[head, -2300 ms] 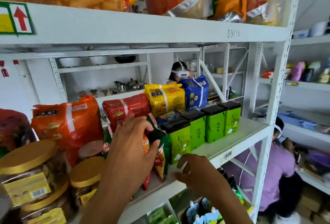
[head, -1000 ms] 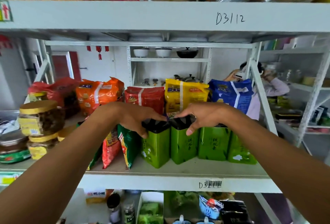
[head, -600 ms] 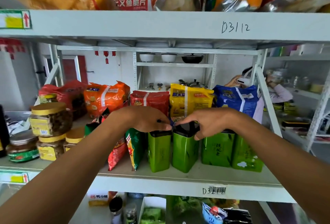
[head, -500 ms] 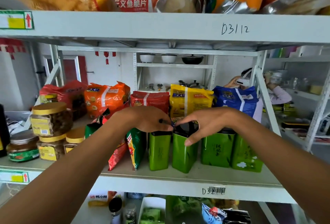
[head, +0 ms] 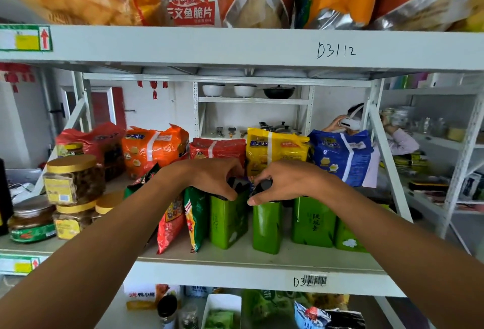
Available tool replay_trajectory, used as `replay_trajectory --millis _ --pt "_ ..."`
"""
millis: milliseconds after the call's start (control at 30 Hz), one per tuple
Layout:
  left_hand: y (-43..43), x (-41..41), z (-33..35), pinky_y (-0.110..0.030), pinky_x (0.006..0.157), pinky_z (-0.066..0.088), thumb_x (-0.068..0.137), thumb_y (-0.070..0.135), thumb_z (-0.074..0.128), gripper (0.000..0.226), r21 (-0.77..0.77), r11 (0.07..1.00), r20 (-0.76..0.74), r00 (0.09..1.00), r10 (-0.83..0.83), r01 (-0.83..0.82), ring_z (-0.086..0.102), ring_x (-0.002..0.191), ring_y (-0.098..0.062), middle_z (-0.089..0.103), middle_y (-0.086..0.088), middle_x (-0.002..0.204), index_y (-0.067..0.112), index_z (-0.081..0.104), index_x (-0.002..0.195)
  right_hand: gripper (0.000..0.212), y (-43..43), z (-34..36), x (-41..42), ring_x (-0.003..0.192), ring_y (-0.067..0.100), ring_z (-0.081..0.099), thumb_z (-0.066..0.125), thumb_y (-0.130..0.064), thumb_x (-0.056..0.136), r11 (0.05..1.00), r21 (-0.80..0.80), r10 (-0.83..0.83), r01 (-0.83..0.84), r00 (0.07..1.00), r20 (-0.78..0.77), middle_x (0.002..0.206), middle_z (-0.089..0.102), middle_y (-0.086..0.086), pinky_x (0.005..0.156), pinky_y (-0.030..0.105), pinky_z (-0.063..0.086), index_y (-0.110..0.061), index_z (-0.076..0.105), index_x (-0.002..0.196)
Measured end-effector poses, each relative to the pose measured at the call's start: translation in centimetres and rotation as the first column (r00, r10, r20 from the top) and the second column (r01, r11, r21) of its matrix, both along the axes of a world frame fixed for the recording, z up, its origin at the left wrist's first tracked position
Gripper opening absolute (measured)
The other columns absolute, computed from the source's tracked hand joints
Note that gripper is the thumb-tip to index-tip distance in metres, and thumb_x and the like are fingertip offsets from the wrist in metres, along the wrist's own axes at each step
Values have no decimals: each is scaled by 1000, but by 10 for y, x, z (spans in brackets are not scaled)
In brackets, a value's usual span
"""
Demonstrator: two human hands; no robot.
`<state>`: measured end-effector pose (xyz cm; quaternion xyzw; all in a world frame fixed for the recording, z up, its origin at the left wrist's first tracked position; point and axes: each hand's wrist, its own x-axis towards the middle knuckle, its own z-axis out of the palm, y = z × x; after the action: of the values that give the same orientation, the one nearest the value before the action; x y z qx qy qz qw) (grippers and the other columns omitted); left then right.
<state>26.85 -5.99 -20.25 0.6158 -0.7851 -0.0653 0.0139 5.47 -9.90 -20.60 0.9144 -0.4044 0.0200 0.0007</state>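
Several green tea tins with black lids stand in a row on the white shelf. My left hand grips the black lid of the leftmost green tin, which leans slightly. My right hand grips the lid of the second green tin. The two tins stand a small gap apart. Two more green tins stand to the right, partly hidden behind my right forearm.
Green and red snack packets lean just left of the tins. Jars with gold lids stand at the left. Orange, red, yellow and blue bags line the back. An upper shelf beam hangs overhead. A person with a headset stands behind.
Both hands have closed tighter on the lids of the two left tins. The tins now stand slightly apart, the left one tilted. Earlier my hands came over from the snack packets.
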Motion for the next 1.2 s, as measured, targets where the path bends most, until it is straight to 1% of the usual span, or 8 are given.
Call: replay_trajectory --millis 133,233,333,567,767,867,1033,1200 --pt "-4 8 -4 -42 104 50 77 71 74 90 8 998 109 992 57 -58 54 122 -20 52 4 141 26 39 147 68 -6 2 -2 141 18 46 72 -57 87 997 76 7 -8 1000 4 160 44 -9 112 36 45 -38 52 149" --pt "-4 11 -4 -36 103 46 82 64 73 84 4 1000 96 995 27 -28 51 126 -20 50 3 148 28 40 151 88 -9 2 -5 151 19 33 75 -46 88 992 127 -7 8 1000 -10 169 27 -6 120 37 36 -37 27 161" --pt "-1 10 1 -31 100 42 88 54 74 80 27 1000 91 996 -5 3 49 131 -19 48 4 151 29 37 155 97 -12 0 -9 150 22 34 75 -38 89 989 140 -38 38 999 -3 170 24 -1 114 32 39 -33 15 165" --pt "3 4 4 -42 112 40 95 30 73 81 98 995 106 994 -30 20 42 142 -25 39 0 161 36 25 159 85 -18 -7 -9 130 25 55 74 -61 85 992 40 -119 120 993 -9 151 52 6 99 34 49 -14 46 151" --pt "2 6 5 -53 113 40 95 21 72 86 152 988 155 987 -46 23 41 143 -30 37 -4 162 44 19 158 78 -23 -1 -22 143 23 45 76 -42 91 982 167 -84 86 996 -16 159 45 5 113 34 38 -23 39 157" --pt "1 5 5 -56 112 40 93 19 73 87 167 986 138 989 -51 27 40 142 -31 36 -3 162 51 20 153 80 -25 -1 -26 149 25 38 77 -38 91 977 206 -54 57 998 -23 165 37 2 121 42 32 -34 34 158" --pt "-5 3 3 -52 109 44 89 31 78 84 144 989 138 990 -42 22 49 133 -29 47 -3 153 53 24 149 79 -23 0 -28 154 25 30 76 -29 93 961 275 -4 3 1000 5 168 30 1 126 45 24 -37 32 159" --pt "-12 -11 3 -42 113 38 88 64 68 75 64 995 104 991 -80 74 47 138 -22 51 6 150 38 39 153 75 -20 -3 -23 146 22 42 73 -34 95 980 201 -5 5 1000 -4 161 42 -1 119 39 34 -29 35 159"
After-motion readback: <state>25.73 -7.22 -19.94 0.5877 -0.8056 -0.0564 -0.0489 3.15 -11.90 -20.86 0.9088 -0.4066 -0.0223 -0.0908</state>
